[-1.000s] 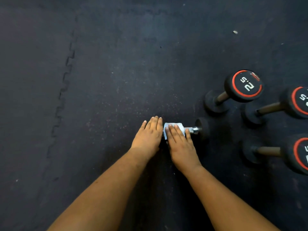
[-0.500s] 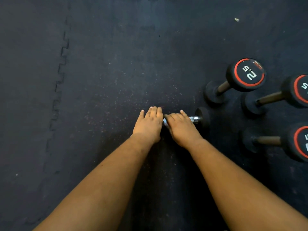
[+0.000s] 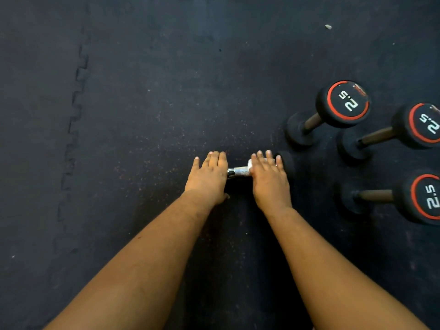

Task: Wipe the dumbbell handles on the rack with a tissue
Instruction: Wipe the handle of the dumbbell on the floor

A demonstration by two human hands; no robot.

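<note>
Dark rubber floor mats (image 3: 142, 103) lie under everything, with a zigzag seam (image 3: 76, 120) near the left edge of the floor. I see no rack, only the floor.

One small dumbbell (image 3: 240, 171) lies flat in the middle, just in front of me. My left hand (image 3: 207, 175) rests on its left end with the fingers straight, to keep it from moving. My right hand (image 3: 269, 179) lies over the handle with straight fingers and presses a white tissue (image 3: 250, 163) onto it. Only a bit of tissue peeks out by my fingers. A short shiny part of the handle shows between my hands.

Three more dumbbells (image 3: 342, 104) marked 2.5 stand toward the right edge of the floor, near my right hand but not touching it. A tiny scrap (image 3: 328, 26) lies far off near the top edge.

What could go wrong? I think the dumbbell may roll, because it is round and my left hand only rests on it. The thin tissue could tear on the bumpy handle if I rub hard. If my right hand slides too far, my fingers may bump the black end.
</note>
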